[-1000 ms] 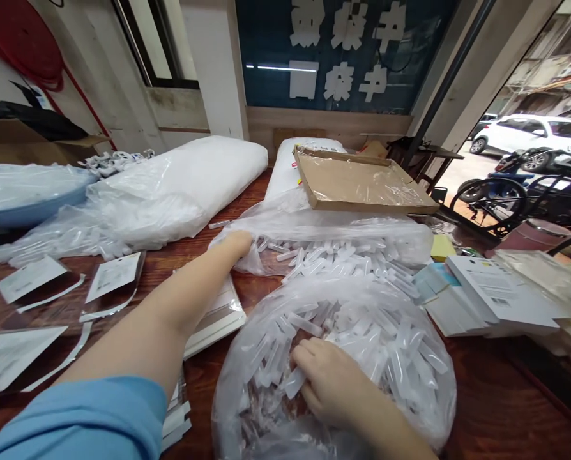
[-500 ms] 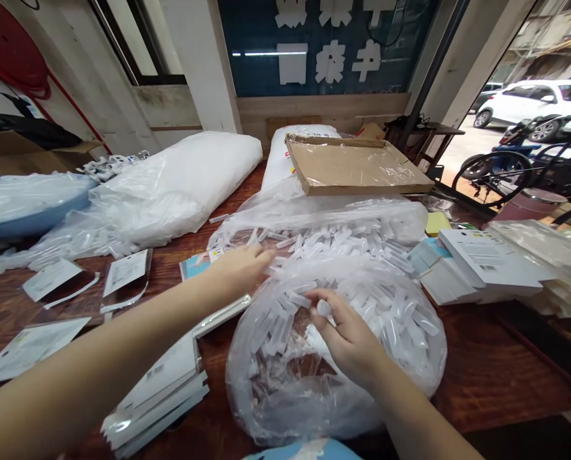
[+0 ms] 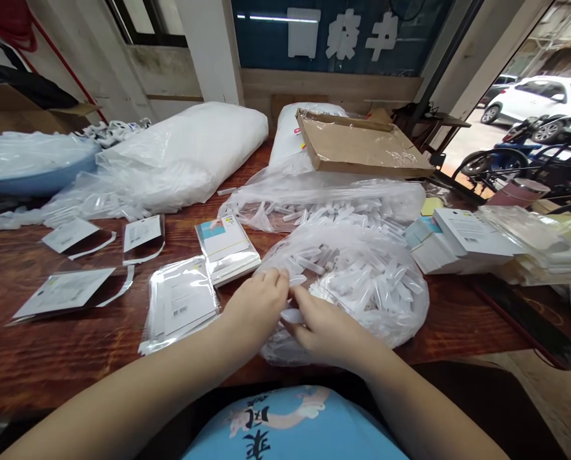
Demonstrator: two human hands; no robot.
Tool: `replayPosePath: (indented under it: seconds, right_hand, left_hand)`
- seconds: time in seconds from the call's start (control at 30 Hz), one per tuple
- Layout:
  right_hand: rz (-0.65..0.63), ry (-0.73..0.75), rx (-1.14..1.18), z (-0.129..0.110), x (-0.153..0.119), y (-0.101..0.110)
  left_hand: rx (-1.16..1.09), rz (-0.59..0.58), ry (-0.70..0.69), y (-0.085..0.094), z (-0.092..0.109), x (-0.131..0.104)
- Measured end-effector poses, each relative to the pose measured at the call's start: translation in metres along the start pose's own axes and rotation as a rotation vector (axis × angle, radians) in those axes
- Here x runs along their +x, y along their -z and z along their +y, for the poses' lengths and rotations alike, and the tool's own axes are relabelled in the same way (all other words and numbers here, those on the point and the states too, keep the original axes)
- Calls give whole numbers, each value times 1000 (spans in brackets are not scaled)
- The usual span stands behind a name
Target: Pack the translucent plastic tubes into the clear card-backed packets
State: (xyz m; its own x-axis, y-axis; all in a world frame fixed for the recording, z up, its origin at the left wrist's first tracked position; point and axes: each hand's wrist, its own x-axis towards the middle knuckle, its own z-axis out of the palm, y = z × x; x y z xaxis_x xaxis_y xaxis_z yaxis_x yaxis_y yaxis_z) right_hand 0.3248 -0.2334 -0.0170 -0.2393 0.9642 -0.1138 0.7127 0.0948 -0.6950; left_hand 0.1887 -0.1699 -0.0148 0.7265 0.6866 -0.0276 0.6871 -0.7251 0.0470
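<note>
A clear plastic bag (image 3: 412, 319) full of small translucent white plastic pieces (image 3: 362, 287) lies open on the wooden table (image 3: 27, 358). My left hand (image 3: 264, 297) is at the bag's left edge, fingers curled together, beside a translucent piece; what it grips is hidden. My right hand (image 3: 317, 322) almost touches it, with thumb and fingers pinched on a translucent plastic piece (image 3: 292, 315). To the left of the hands lie a stack of clear-wrapped cards (image 3: 182, 300) and a second stack with a blue-topped card (image 3: 225, 246).
Several opened card sleeves (image 3: 65, 294) are spread at the left. Behind are a large white bag (image 3: 184, 147), a blue basin (image 3: 41, 182) and a cardboard tray (image 3: 366, 144). White card stacks (image 3: 472, 233) and a dark phone-like object (image 3: 529, 319) sit at the right.
My left hand has come back from the far side of the bag to meet my right hand, which moved slightly left. The view has tilted downward.
</note>
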Motion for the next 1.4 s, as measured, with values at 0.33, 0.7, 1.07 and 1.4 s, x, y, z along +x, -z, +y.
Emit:
replayPosePath:
  seconds: [0.33, 0.7, 1.07, 1.4]
  right_hand:
    - [-141, -368, 1549, 11, 8, -20]
    - [-317, -477, 1718, -5, 30, -53]
    - [-549, -512, 1783, -9, 36, -56]
    - [-908, -604, 1622, -26, 38, -103]
  left_hand:
    - [-730, 17, 222, -5, -8, -48]
    - [-494, 104, 254, -19, -7, -61]
    - [-23, 44, 206, -51, -137, -99]
    - [18, -7, 181, -72, -116, -113]
